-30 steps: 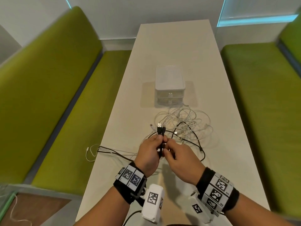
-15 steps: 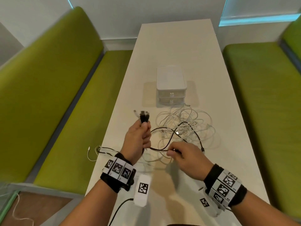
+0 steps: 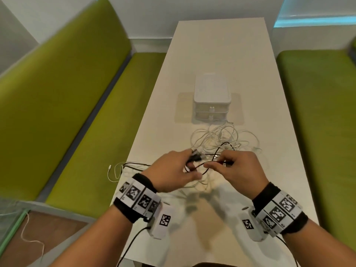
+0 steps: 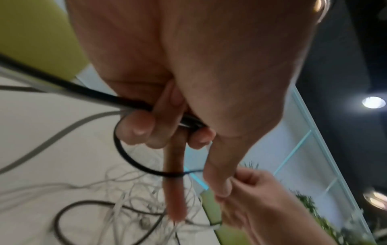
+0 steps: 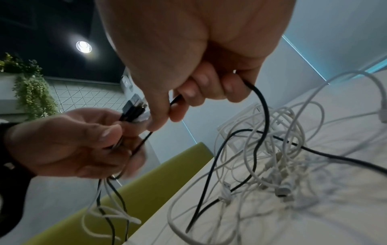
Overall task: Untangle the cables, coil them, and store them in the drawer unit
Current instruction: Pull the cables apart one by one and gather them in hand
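Note:
A tangle of white cables (image 3: 221,139) lies on the white table (image 3: 217,54) in front of the white drawer unit (image 3: 212,97), whose drawers are closed. My left hand (image 3: 173,168) grips a bundle of black and white cable ends, the plugs (image 3: 196,154) sticking out past the fingers (image 4: 136,126). My right hand (image 3: 238,168) pinches a black cable (image 5: 259,116) that loops from the left hand (image 5: 69,140) into the tangle (image 5: 278,157). Both hands hover just above the table, close together.
Green benches (image 3: 67,105) run along both sides of the table. Cable loops (image 3: 115,170) hang over the table's left edge. A thin white cord (image 3: 32,239) lies on the floor at lower left.
My left hand has come down and right with the plug bundle, toward my right hand. The right hand has lifted slightly and keeps its hold of the black cable.

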A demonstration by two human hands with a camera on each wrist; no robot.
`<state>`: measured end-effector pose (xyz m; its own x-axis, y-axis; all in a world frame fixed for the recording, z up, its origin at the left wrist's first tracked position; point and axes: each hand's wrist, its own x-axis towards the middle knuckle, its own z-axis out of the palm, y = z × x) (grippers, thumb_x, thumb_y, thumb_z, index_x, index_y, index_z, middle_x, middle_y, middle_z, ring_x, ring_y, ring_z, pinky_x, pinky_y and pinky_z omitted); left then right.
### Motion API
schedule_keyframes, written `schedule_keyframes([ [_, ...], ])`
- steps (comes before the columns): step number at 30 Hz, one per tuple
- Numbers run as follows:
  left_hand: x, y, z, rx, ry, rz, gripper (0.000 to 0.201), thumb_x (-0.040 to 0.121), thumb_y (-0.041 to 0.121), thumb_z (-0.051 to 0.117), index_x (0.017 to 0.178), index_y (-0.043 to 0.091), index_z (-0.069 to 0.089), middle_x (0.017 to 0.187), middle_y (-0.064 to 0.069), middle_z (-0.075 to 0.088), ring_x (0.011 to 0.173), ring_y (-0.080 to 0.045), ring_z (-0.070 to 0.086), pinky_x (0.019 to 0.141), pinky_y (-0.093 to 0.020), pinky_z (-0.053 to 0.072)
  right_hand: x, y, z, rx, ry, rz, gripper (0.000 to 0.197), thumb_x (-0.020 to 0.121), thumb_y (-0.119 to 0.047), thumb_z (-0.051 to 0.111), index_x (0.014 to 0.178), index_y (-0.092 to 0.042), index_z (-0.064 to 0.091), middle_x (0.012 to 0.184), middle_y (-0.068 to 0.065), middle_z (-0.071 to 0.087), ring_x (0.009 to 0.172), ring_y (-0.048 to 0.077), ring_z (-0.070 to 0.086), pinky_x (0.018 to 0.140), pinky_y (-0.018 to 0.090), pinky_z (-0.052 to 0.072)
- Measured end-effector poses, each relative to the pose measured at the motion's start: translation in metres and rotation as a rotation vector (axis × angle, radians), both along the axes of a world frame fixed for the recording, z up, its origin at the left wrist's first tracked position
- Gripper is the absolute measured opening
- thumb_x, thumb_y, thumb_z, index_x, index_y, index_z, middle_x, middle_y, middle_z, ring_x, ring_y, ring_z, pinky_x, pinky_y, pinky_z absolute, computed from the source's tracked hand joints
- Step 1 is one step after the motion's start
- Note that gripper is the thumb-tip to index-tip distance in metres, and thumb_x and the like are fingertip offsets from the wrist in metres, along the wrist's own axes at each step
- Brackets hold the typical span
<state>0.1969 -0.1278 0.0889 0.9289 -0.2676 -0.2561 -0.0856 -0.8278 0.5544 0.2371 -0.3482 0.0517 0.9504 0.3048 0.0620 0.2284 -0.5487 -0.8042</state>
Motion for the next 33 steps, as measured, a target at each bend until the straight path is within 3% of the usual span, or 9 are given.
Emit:
schedule_keyframes([
  [4, -0.002, 0.000, -0.016, -0.042, -0.115, 0.182, 0.018, 0.097, 0.046, 0.060, 0.092, 0.034, 0.047, 0.072, 0.015, 0.054, 0.076, -0.019, 0.058, 0.066, -0.034, 0.039, 0.008, -0.005, 0.006, -0.034, 0.030, 0.031, 0.039, 0.080, -0.054, 0.076, 0.061, -0.024, 0.062, 0.051, -0.007, 0.052, 0.050, 0.009, 0.044, 0.053, 0.025, 0.037],
  [10, 0.003, 0.019, -0.031, 0.076, -0.168, 0.482, 0.025, 0.094, 0.040, 0.065, 0.092, 0.021, 0.050, 0.086, 0.008, 0.059, 0.079, -0.023, 0.061, 0.070, -0.038, 0.050, 0.015, -0.015, 0.012, -0.117, 0.203, 0.190, 0.024, 0.095, -0.010, 0.061, 0.088, -0.030, 0.073, 0.073, -0.005, 0.071, 0.070, 0.012, 0.066, 0.071, 0.031, 0.055],
  [15, 0.003, -0.004, -0.023, 0.061, -0.378, 0.182, 0.044, 0.093, 0.029, 0.062, 0.133, 0.018, 0.045, 0.125, 0.000, 0.059, 0.092, -0.028, 0.067, 0.073, -0.044, 0.054, 0.018, 0.004, 0.015, -0.250, 0.101, 0.289, 0.021, 0.096, -0.013, 0.064, 0.105, -0.025, 0.079, 0.082, -0.010, 0.066, 0.077, 0.005, 0.059, 0.069, 0.015, 0.038],
  [18, 0.000, -0.022, -0.022, 0.044, -0.254, 0.090, 0.027, 0.099, 0.040, 0.053, 0.112, 0.017, 0.046, 0.098, -0.004, 0.067, 0.085, -0.032, 0.065, 0.070, -0.044, 0.049, 0.018, 0.010, 0.023, -0.198, 0.043, 0.217, 0.013, 0.092, -0.019, 0.071, 0.100, -0.027, 0.078, 0.074, -0.010, 0.060, 0.068, 0.005, 0.054, 0.066, 0.022, 0.036],
  [21, 0.000, -0.018, -0.014, -0.242, -0.172, 0.190, 0.029, 0.096, 0.047, 0.060, 0.102, 0.020, 0.052, 0.073, 0.007, 0.060, 0.066, -0.013, 0.058, 0.064, -0.036, 0.046, 0.015, 0.008, 0.033, -0.071, 0.045, 0.112, 0.022, 0.081, -0.044, 0.081, 0.088, -0.031, 0.065, 0.065, -0.007, 0.064, 0.059, 0.005, 0.057, 0.058, 0.021, 0.045],
  [24, 0.003, 0.008, -0.007, -0.325, -0.268, 0.330, 0.024, 0.090, 0.039, 0.073, 0.085, 0.036, 0.049, 0.062, 0.010, 0.050, 0.058, -0.003, 0.050, 0.060, -0.024, 0.040, 0.011, -0.004, 0.029, -0.315, 0.008, 0.106, 0.043, 0.084, -0.069, 0.063, 0.072, -0.028, 0.062, 0.060, -0.007, 0.062, 0.061, 0.007, 0.057, 0.063, 0.036, 0.051],
  [28, 0.012, 0.040, -0.009, 0.026, -0.188, 0.413, 0.029, 0.093, 0.039, 0.068, 0.084, 0.026, 0.044, 0.075, 0.006, 0.060, 0.071, -0.018, 0.062, 0.060, -0.034, 0.042, 0.013, -0.020, 0.015, -0.117, 0.173, 0.142, 0.015, 0.093, -0.039, 0.059, 0.085, -0.029, 0.068, 0.073, 0.003, 0.067, 0.069, 0.025, 0.060, 0.072, 0.049, 0.054],
  [30, 0.011, 0.036, -0.011, 0.185, -0.264, 0.380, 0.022, 0.094, 0.032, 0.065, 0.103, 0.020, 0.049, 0.097, -0.004, 0.064, 0.085, -0.033, 0.065, 0.067, -0.040, 0.048, 0.012, -0.016, 0.013, -0.153, 0.158, 0.187, 0.014, 0.097, -0.024, 0.061, 0.092, -0.032, 0.071, 0.075, -0.001, 0.066, 0.071, 0.018, 0.060, 0.070, 0.039, 0.051],
  [33, -0.001, 0.002, -0.010, 0.021, -0.323, 0.238, 0.035, 0.094, 0.026, 0.064, 0.123, 0.017, 0.046, 0.107, -0.004, 0.062, 0.087, -0.031, 0.065, 0.073, -0.041, 0.051, 0.004, 0.003, 0.014, -0.218, 0.121, 0.232, 0.016, 0.096, -0.022, 0.066, 0.094, -0.035, 0.075, 0.073, -0.012, 0.068, 0.067, 0.003, 0.059, 0.066, 0.024, 0.042],
])
